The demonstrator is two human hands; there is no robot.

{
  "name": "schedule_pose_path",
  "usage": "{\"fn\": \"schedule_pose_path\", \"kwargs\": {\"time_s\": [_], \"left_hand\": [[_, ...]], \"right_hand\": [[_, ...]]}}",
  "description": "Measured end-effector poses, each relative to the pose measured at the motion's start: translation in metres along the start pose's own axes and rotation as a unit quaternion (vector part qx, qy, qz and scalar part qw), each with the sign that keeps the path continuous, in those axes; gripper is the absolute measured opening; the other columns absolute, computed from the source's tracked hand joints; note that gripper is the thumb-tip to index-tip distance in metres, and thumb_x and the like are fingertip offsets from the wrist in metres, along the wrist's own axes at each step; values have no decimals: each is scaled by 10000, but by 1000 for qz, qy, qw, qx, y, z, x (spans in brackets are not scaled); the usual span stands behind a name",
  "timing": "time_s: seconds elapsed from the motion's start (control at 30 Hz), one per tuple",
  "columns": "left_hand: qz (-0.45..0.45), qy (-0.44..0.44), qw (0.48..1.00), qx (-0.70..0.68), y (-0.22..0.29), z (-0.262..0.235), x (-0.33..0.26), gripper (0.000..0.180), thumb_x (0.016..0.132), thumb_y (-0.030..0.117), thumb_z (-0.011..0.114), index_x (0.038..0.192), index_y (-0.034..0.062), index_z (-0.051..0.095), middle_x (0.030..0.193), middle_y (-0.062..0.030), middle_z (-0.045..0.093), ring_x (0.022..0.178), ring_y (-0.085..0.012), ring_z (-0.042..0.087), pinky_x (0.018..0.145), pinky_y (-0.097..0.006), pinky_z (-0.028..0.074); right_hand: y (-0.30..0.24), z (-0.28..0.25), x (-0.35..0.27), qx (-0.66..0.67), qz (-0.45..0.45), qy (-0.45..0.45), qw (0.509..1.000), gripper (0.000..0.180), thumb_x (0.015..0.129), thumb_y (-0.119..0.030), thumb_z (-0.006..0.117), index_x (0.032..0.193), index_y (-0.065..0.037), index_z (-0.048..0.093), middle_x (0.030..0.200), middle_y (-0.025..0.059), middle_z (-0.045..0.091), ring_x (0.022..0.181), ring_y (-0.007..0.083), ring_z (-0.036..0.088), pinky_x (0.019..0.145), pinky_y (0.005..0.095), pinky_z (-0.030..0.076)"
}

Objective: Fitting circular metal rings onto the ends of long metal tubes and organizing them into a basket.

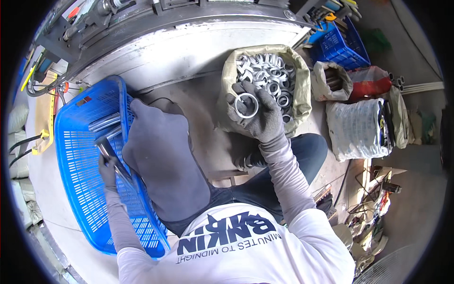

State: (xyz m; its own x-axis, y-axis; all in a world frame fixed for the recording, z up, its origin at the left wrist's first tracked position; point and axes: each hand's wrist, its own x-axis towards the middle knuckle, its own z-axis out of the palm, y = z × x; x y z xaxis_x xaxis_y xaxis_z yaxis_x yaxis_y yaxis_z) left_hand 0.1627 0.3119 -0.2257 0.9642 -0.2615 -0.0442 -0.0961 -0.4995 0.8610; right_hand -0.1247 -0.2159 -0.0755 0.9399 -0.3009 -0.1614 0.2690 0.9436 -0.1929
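My right hand (265, 111), in a grey glove, grips a shiny metal ring (257, 105) over the mouth of a woven sack (302, 78). Many similar metal rings (273, 71) fill that sack. On the left, my gloved left hand (108, 171) reaches into a big blue plastic basket (78, 189) and is closed around a metal tube (105, 147). Other metal tubes (105, 122) lie in the basket's far part. The fingertips of my left hand are partly hidden by the tube.
Grey cloth (163, 156) covers my left leg beside the basket. A machine bench (184, 42) runs along the far side. At the right stand a small sack of tubes (326, 87), a white wrapped bundle (354, 128), a blue crate (338, 49) and scrap pieces (369, 213).
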Motion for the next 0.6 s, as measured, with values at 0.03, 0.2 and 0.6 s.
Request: {"fn": "schedule_pose_path", "kwargs": {"time_s": [0.03,0.2,0.6], "left_hand": [[40,-20,999,29,43,-18,14,297,882,4,675,1179,4,665,1039,-63,685,931,-149,639,837,-301,520],[315,-82,934,147,303,34,-35,672,762,28,698,1427,21,599,1233,-141,633,1092,-267,623,964,-383,500],[501,-231,784,285,394,190,-89,703,725,176,735,1392,15,583,1185,-171,634,1087,-367,602,970,-487,482]], "right_hand": [[0,0,-2,-17,-5,-2,1000,463,1111,-326,479,1453,-17,533,1448,174,594,1350,399,565,1073,629,510],[5,4,-20,-34,-36,-10,999,409,1085,-221,536,1455,-46,540,1451,157,602,1336,347,593,1076,554,537],[14,-20,-28,-619,-320,70,714,387,991,-47,670,1357,35,574,1185,112,713,1037,187,698,844,300,593]]}}
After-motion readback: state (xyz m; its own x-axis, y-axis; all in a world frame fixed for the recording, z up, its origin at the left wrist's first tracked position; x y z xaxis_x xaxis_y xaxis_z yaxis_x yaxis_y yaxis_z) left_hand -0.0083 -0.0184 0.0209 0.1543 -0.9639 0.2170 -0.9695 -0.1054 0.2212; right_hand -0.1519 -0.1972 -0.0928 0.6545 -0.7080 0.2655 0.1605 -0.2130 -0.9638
